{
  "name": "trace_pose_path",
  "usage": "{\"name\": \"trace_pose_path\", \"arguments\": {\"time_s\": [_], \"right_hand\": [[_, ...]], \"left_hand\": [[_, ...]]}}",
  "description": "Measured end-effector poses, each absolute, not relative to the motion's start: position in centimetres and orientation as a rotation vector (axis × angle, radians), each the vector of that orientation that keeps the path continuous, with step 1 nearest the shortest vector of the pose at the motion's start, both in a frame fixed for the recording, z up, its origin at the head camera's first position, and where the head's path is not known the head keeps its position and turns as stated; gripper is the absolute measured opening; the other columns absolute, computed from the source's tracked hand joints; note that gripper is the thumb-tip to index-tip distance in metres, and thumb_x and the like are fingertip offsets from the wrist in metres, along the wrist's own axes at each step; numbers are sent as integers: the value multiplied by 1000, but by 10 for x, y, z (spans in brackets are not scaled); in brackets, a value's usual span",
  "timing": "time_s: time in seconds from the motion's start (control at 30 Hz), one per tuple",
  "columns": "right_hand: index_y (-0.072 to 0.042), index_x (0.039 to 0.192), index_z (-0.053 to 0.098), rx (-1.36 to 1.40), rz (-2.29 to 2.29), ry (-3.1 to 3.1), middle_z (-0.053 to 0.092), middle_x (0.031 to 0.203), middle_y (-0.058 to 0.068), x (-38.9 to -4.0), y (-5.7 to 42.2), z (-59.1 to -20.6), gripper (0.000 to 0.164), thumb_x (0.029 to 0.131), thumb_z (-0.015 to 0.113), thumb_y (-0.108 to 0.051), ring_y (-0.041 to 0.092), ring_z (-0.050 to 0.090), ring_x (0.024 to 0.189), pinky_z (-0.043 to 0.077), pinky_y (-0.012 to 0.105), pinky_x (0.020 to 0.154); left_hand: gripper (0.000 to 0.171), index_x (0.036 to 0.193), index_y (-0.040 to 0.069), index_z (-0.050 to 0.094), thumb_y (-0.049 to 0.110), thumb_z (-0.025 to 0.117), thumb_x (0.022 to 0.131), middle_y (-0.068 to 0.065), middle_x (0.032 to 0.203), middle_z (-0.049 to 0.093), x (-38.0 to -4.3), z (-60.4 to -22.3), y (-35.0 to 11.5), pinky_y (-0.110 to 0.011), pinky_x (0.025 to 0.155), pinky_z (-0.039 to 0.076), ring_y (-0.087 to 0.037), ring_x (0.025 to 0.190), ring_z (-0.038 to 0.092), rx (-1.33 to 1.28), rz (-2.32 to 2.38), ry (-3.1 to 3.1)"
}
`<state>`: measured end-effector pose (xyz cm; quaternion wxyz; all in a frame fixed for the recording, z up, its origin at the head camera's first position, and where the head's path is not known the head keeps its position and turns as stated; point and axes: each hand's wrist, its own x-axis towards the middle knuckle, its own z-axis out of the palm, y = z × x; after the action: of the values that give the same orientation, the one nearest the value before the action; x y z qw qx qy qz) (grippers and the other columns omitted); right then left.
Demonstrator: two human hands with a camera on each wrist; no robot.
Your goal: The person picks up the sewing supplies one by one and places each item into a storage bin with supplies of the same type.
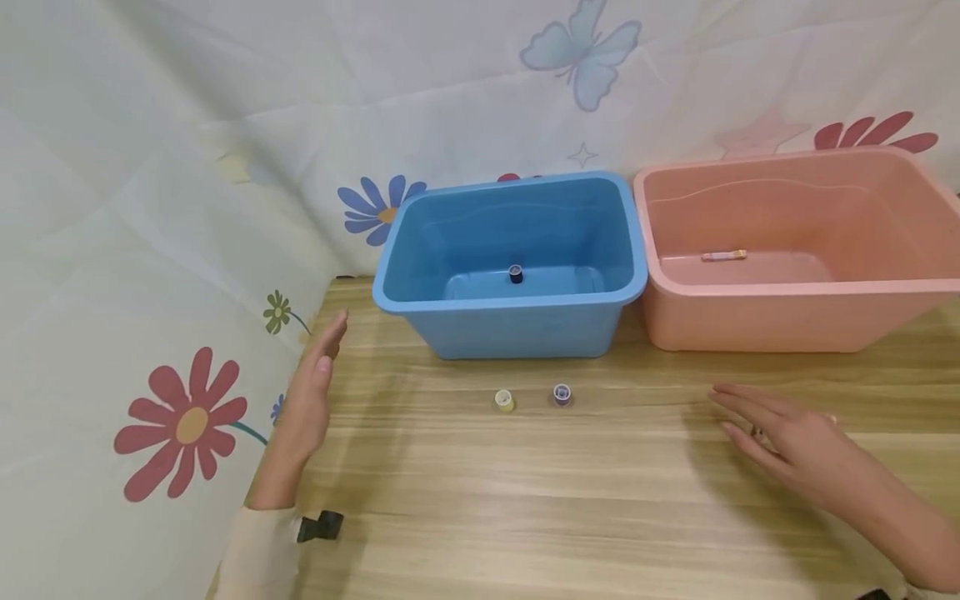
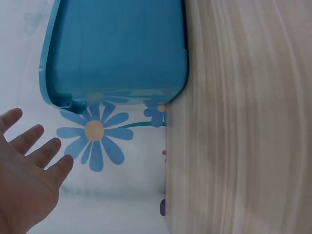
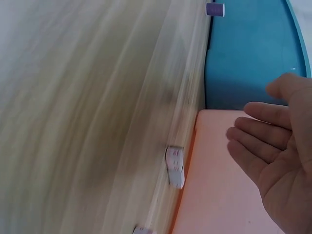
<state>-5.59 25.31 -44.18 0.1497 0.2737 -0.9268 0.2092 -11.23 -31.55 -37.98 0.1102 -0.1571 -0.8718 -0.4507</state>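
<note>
My left hand [image 1: 309, 396] is held up, fingers extended, at the table's left side, touching nothing; the left wrist view shows its spread fingers [image 2: 41, 146] near the blue bin. My right hand [image 1: 795, 442], also empty with straight fingers, hovers over the table in front of the pink bin. A small printed wrapped piece [image 3: 175, 166] lies by that bin, mostly hidden under the right hand in the head view. Between the hands, a yellow thread spool [image 1: 504, 401] and a purple thread spool [image 1: 562, 394] stand on the table.
The blue bin [image 1: 517, 329] holds a dark spool [image 1: 516, 273]. Beside it, the pink bin [image 1: 757, 321] contains a thin wrapped stick [image 1: 724, 256]. Another small piece [image 3: 142, 230] shows at the right wrist view's bottom edge. A flower-printed cloth [image 1: 450, 75] hangs behind and left.
</note>
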Motion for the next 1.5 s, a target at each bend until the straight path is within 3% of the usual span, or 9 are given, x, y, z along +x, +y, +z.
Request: {"name": "trace_pose_path", "arguments": {"time_s": [0.07,0.23,0.5,0.67,0.87,1.13,1.33,1.5], "right_hand": [[-6,126,69,801,609,-2638,71,123,14,-59,250,-442,38,91,76,-16,35,70,104,57,53,77],[-8,118,73,820,637,-2575,76,110,11,-64,239,-442,29,89,75,-9,32,73,94,58,51,74],[-10,115,76,825,661,-2585,77,106,10,-74,223,-437,29,86,76,-7,31,74,92,59,49,75],[-10,115,76,849,697,-2586,77,106,9,-82,213,-433,26,89,76,-11,31,74,93,59,49,76],[-11,115,77,846,777,-2617,77,107,6,-89,199,-428,29,86,79,-12,29,74,94,59,48,76],[-13,112,79,868,911,-2607,78,106,-1,-102,173,-433,25,87,79,-12,23,75,97,60,44,78],[-10,117,77,814,1147,-2690,77,110,3,-110,155,-442,29,89,80,-17,22,75,95,61,40,78],[-8,123,74,785,1278,-2731,75,115,7,-114,145,-448,38,89,81,-21,25,73,103,59,44,87]], "left_hand": [[51,162,22,28,31,26,111,-3,166,27,-116,-376,-316,-28,123,20,-24,153,23,-450,-1316,-2564],[50,161,23,30,24,29,111,-2,166,29,-124,-371,-314,-20,119,23,-22,152,25,-435,-1322,-2541],[46,158,25,37,26,35,112,4,163,34,-136,-373,-308,-38,121,30,-18,150,32,-333,-1424,-2492],[46,157,23,38,27,38,112,1,161,37,-148,-375,-306,-47,118,34,-24,148,36,-302,-1490,-2453],[46,157,23,38,24,42,111,-7,162,36,-163,-374,-305,-46,117,36,-29,146,39,-296,-1604,-2432],[52,156,22,38,33,52,108,-5,160,38,-183,-375,-297,-46,113,41,-28,144,42,-294,-1716,-2435],[51,157,19,39,33,49,109,-4,160,39,-194,-380,-293,-41,113,42,-23,144,42,-332,-1837,-2388],[49,154,20,45,36,49,108,-6,158,42,-200,-381,-292,-41,112,43,-22,142,43,-346,-1879,-2375]]}}
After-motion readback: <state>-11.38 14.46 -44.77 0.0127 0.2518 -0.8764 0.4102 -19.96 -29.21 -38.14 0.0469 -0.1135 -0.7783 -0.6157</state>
